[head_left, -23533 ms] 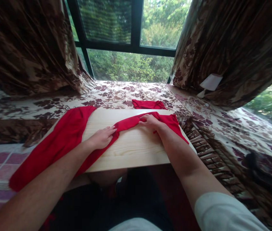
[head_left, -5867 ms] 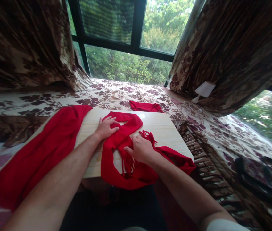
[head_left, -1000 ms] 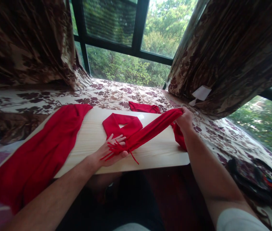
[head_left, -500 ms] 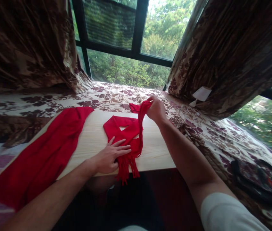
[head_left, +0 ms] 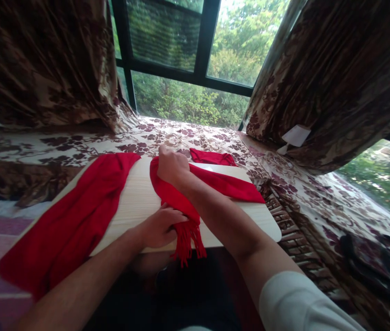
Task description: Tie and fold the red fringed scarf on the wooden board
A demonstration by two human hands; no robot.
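A red scarf point(head_left: 186, 204) lies folded on the pale wooden tabletop, its fringe hanging over the near edge. One long strip of it stretches right across the board. My right hand point(head_left: 173, 166) is closed on the scarf at the far bend. Near the fringe, my left hand point(head_left: 162, 224) grips the scarf's left edge with curled fingers, partly hidden by the cloth. My right forearm crosses over the strip and covers part of it.
Another red cloth point(head_left: 77, 220) drapes over the table's left side. A smaller red piece point(head_left: 211, 157) lies beyond the far edge on the floral cover point(head_left: 167, 133). A small white lamp point(head_left: 296, 135) stands back right. A dark bag-like item point(head_left: 370, 266) lies at right.
My right hand has moved left with the scarf, from the right side to the far left bend. A strip now extends rightward. My left hand's spread fingers have curled in.
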